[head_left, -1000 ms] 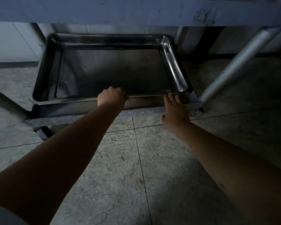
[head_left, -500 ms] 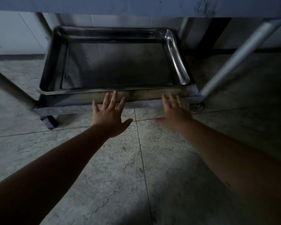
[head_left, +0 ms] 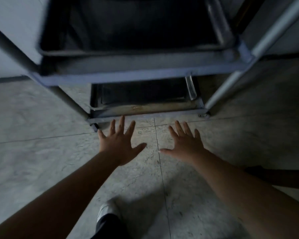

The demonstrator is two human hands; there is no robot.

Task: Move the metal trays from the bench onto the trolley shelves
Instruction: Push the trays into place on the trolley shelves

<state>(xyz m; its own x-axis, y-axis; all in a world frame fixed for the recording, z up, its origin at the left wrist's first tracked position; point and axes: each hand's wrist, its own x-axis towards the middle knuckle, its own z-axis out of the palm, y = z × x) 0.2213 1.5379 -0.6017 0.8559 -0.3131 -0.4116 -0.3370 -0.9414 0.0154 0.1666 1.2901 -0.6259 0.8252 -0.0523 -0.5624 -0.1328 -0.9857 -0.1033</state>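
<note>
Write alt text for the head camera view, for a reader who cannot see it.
Both hands, left hand and right hand, hover open and empty above a tiled floor, in front of a trolley. One metal tray sits on its bottom shelf, another tray on the shelf above.

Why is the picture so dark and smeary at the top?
Head view: the light is dim, so the trays on the trolley look nearly black; the trolley's upper part is smeared by motion blur; the wide lens bends its posts outward; both open hands and the floor look sharper.
</note>
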